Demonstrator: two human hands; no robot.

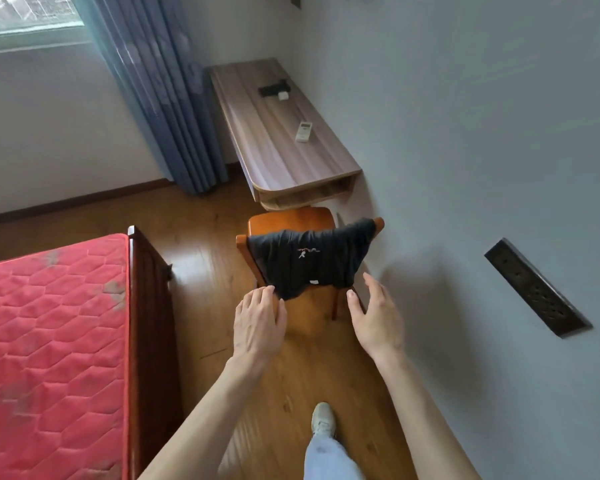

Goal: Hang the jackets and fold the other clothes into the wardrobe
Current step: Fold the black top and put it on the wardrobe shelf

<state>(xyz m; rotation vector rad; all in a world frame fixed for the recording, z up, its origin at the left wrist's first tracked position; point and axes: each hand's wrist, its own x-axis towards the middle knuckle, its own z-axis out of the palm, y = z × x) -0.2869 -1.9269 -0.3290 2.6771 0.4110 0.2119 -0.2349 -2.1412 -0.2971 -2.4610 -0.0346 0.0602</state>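
A dark navy garment [309, 259] with a small white logo hangs draped over the backrest of a wooden chair [291, 220] in the middle of the view. My left hand [258, 320] reaches out just below the garment's lower left edge, fingers apart, holding nothing. My right hand [374, 315] is stretched out near the garment's lower right corner, open and apart from the cloth. No wardrobe is in view.
A red quilted mattress [49, 334] on a dark wooden bed frame [149, 306] fills the left. A wall-mounted wooden desk [274, 157] with a white remote [303, 132] stands behind the chair. Blue curtains [160, 91] hang at the back. A dark power strip [537, 289] is on the right wall.
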